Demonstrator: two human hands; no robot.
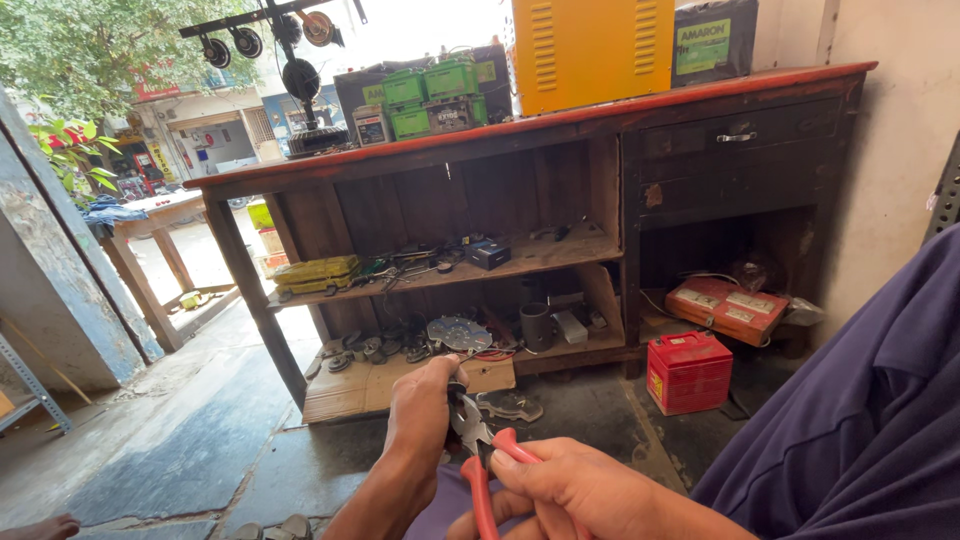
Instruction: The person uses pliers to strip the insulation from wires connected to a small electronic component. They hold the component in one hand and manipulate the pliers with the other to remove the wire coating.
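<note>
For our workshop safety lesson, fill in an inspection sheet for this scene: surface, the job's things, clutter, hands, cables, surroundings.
Surface: worn stone floor, dusty, with a flattened cardboard sheet on it.
Job's things: red-handled pliers; whatever sits in the jaws is too small to tell.
Clutter: metal parts and a round disc on the lower shelf; yellow box and tools on the middle shelf.
Hands: right hand grips the pliers' handles; left hand pinches at the pliers' nose.
Cables: thin wires beside the red battery, in the open compartment.
Surroundings: wooden counter bearing green batteries and a yellow metal case; street and tree beyond.
</note>
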